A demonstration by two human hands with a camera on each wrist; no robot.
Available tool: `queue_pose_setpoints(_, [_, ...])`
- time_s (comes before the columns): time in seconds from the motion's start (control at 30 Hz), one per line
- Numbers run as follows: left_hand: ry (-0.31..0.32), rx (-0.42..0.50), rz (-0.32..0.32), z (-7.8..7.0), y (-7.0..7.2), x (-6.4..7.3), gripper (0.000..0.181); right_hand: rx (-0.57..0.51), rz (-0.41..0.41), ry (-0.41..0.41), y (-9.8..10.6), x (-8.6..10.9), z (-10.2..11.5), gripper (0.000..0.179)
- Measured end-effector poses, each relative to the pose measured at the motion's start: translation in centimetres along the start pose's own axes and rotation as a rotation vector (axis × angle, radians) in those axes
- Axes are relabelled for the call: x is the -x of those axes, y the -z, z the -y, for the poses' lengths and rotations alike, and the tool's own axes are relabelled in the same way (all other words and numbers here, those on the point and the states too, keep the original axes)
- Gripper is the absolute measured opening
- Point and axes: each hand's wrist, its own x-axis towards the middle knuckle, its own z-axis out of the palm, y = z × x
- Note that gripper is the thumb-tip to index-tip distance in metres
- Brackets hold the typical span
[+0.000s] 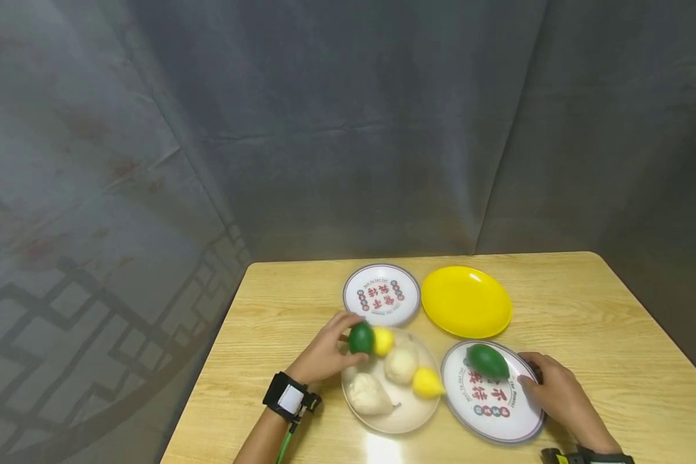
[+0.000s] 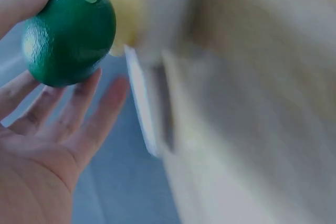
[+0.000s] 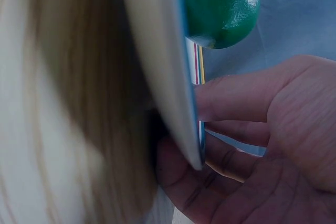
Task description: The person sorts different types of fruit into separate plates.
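Note:
Above the far left part of a cream plate, my left hand pinches a glossy green lime between thumb and fingers; the lime also shows large in the left wrist view. Beside it on that plate are a yellow lemon, a round cream-white item, a second yellow lemon and a cream-white, pear-shaped item with a thin stem. My right hand grips the right rim of a printed white plate, thumb on top and fingers underneath. Another green lime lies on it.
A second printed white plate sits behind the cream plate. To its right is a yellow plate. All stand on a light wooden table, with grey curtain hanging behind it.

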Motion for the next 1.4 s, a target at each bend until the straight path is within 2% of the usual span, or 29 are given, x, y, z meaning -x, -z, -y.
queue_pose_setpoints(0.1, [-0.046,0.013,-0.011,-2.8,-0.4,-0.8,0.073,-0.001,0.001,0.008,0.1,0.0,-0.2,0.058])
queue_pose_setpoints(0.23, [-0.135,-0.018,0.038,-7.4,-2.2,-2.1,0.074,-0.012,0.001,0.007,0.1,0.1,-0.2,0.058])
queue_pose_setpoints(0.3, [-0.187,-0.085,0.096,-9.7,-3.6,-2.7,0.075,-0.014,-0.005,0.014,0.1,0.1,-0.2,0.057])
queue_pose_setpoints(0.4, [-0.285,-0.235,0.205,-12.7,-6.1,-3.5,0.075,-0.014,-0.018,0.042,0.1,0.1,-0.3,0.056])
queue_pose_setpoints(0.53, [-0.449,-0.431,0.342,-15.1,-10.1,-4.5,0.073,-0.012,-0.02,0.067,0.3,-0.2,-0.6,0.056])
queue_pose_setpoints(0.6, [-0.485,-0.506,0.398,-15.5,-12.0,-4.9,0.071,-0.014,-0.015,0.07,0.3,-0.3,-0.6,0.057])
queue_pose_setpoints(0.73, [-0.478,-0.613,0.483,-15.3,-14.7,-5.6,0.068,-0.02,-0.009,0.076,0.1,-0.5,-0.6,0.057])
queue_pose_setpoints(0.87, [-0.495,-0.7,0.488,-14.8,-16.1,-6.1,0.071,-0.025,-0.012,0.085,0.0,-0.4,-0.6,0.055])
queue_pose_setpoints(1.1, [-0.48,-0.762,0.483,-14.3,-17.3,-6.7,0.073,-0.01,-0.017,0.079,0.1,-0.5,-0.5,0.055])
queue_pose_setpoints(1.27, [-0.489,-0.797,0.477,-14.0,-17.6,-6.7,0.073,-0.013,-0.001,0.07,0.0,-0.5,-0.6,0.058])
queue_pose_setpoints(1.4, [-0.474,-0.791,0.477,-13.7,-17.6,-6.5,0.071,-0.004,-0.009,0.083,0.0,-0.5,-0.5,0.056])
